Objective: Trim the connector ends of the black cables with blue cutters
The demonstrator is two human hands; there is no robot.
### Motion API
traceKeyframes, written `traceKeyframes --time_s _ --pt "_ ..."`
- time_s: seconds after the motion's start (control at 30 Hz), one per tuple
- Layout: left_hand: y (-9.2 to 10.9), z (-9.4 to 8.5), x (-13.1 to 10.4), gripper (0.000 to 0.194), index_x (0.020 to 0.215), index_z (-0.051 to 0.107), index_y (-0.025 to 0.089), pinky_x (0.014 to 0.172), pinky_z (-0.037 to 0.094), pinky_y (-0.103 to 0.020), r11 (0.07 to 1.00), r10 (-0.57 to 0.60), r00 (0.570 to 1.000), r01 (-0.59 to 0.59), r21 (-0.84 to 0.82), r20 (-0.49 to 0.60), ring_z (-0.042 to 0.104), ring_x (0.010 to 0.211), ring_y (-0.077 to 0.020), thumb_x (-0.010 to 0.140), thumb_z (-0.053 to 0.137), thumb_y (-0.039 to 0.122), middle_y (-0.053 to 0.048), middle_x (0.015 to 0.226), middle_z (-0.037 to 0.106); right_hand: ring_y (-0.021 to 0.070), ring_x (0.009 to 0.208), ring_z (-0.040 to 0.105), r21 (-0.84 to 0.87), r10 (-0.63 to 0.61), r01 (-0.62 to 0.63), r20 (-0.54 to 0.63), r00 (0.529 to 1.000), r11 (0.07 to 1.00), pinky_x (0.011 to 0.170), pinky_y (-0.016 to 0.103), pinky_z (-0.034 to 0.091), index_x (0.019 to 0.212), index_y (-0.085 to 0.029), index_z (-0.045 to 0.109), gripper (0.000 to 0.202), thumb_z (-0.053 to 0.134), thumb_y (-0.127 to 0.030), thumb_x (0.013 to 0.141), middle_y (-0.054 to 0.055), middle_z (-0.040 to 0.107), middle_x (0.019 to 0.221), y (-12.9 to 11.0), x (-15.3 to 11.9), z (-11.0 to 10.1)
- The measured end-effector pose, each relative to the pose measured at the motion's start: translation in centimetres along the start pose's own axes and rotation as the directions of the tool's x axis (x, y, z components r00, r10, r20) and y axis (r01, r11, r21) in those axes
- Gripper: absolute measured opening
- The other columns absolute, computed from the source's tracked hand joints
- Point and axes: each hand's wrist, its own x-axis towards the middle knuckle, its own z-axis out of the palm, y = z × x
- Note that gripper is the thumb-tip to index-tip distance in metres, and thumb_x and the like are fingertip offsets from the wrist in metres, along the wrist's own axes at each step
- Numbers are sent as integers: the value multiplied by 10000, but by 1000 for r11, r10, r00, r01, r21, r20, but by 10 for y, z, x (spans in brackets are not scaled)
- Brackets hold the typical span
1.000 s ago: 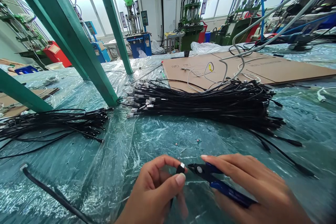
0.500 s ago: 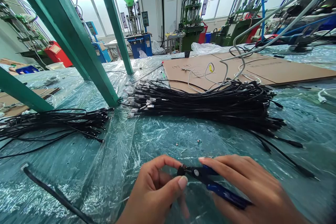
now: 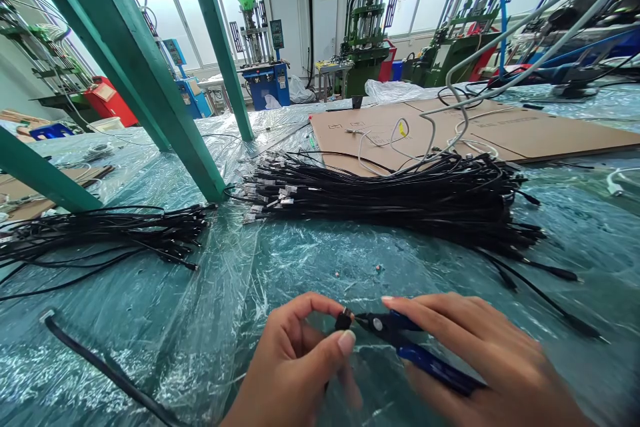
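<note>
Near the bottom centre, my left hand pinches a small black connector between thumb and index finger; metal shows at its top end. My right hand is wrapped round the blue handles of small cutting pliers. The dark jaws point left and end right beside the connector's metal end; whether they touch it I cannot tell. Beyond both hands lies a large bundle of black cables with silver plugs at its left end. Two tiny scraps rest on the plastic-covered table between bundle and hands.
A smaller cable bundle lies at left, with a single black cable in front. Green metal posts rise from the table. Cardboard with loose grey cables lies behind the large bundle. Machines stand farther back.
The plier jaws have shifted slightly right, away from the connector. The connector is turned a little, showing more of its black body and metal end. Both hands keep their hold.
</note>
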Motion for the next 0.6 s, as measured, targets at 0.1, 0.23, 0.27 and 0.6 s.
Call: traceKeyframes --time_s 0.1,0.23,0.27,0.6 --pt "1 2 0 561 870 560 158 288 103 -155 1000 0 1000 0 18 -7 298 247 -12 601 741 616 23 440 616 120 683 658 -13 -9 9 10 1000 1000 609 236 529 1007 -218 638 260 498 -135 804 11 686 798 -1 -1 1" --pt "1 3 1 573 849 555 164 290 113 -146 1000 9 1000 -9 15 -7 301 250 -8 581 742 635 28 425 607 119 693 654 -18 -9 9 13 1000 1000 614 243 526 1006 -214 637 253 495 -142 809 8 681 804 -2 -2 2" --pt "1 3 1 577 852 554 165 288 109 -147 1000 9 1000 -9 16 -11 301 249 -8 578 741 637 26 430 611 119 693 653 -15 -8 9 14 1000 1000 614 244 524 1007 -215 636 252 496 -145 810 7 680 805 -2 -2 2" --pt "-5 -1 1 491 876 556 161 271 123 -136 996 75 997 -75 48 7 293 256 -5 679 709 584 -3 494 656 107 664 645 7 -4 4 48 999 1000 594 235 518 1045 -223 622 268 492 -147 824 -11 683 798 -1 -3 1"
